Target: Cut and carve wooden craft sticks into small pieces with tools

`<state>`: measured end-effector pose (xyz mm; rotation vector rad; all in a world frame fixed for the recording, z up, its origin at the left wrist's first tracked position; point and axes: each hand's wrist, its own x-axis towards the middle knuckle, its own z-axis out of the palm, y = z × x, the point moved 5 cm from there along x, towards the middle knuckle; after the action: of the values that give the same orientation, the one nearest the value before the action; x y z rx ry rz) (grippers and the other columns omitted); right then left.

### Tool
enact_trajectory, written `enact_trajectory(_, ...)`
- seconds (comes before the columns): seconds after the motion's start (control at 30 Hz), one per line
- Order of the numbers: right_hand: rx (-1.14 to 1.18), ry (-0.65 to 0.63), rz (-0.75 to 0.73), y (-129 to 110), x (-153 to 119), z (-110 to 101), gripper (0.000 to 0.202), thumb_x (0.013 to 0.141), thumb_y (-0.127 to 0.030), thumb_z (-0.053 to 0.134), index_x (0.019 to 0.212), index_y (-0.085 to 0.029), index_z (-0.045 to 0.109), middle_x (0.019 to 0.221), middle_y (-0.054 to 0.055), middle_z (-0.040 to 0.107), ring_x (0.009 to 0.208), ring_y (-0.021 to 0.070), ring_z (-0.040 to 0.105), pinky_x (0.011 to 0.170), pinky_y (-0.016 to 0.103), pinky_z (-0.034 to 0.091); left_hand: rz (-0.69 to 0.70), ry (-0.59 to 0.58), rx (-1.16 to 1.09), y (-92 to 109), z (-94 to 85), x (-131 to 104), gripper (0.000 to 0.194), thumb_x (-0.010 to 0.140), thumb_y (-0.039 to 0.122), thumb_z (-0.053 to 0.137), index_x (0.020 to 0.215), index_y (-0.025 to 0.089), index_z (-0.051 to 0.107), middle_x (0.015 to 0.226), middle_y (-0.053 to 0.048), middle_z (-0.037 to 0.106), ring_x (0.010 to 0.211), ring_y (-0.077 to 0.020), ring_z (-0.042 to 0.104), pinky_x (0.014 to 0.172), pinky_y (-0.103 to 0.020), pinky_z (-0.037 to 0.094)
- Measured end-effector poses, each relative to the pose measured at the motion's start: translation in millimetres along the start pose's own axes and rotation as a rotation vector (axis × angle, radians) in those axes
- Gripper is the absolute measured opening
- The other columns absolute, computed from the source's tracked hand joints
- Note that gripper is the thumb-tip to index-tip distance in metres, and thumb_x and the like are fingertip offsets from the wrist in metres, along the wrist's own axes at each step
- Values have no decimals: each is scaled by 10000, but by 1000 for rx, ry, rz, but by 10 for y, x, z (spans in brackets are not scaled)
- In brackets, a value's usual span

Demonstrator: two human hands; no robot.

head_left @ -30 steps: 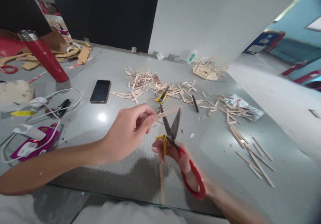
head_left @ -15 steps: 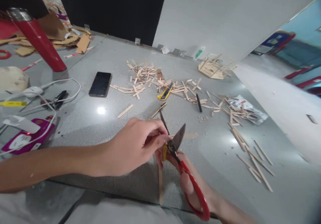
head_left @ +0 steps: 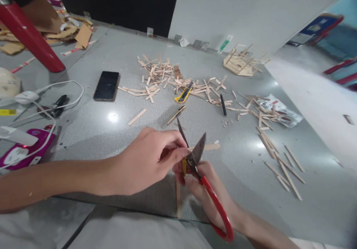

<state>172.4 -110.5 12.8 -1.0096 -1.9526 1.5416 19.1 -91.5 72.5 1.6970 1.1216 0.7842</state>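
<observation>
Left hand [head_left: 150, 159] is pinching a wooden stick [head_left: 212, 147] toward the table [head_left: 83, 137] front edge; right hand [head_left: 202, 195] is gripping scissors [head_left: 192, 162], blades parted. Looks like trimming; closing calls for steadying the stick.

Black panel [head_left: 119, 7] beside pale panel [head_left: 245, 9]

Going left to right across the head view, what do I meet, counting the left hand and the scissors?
Red bottle, phone, left hand, scissors, small wooden frame, plastic packet.
</observation>
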Motion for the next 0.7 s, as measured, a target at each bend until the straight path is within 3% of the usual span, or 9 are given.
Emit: enact_trajectory(0.7,-80,40,119,-57,1,-1,98,786,-283,435,721,-220,474,632,-18,462,560,134,412,539,282,362,43,9,14,10,18,-2,156,946,108,572,811,150,637,627,61,707,563,-40,651,569,-116,451)
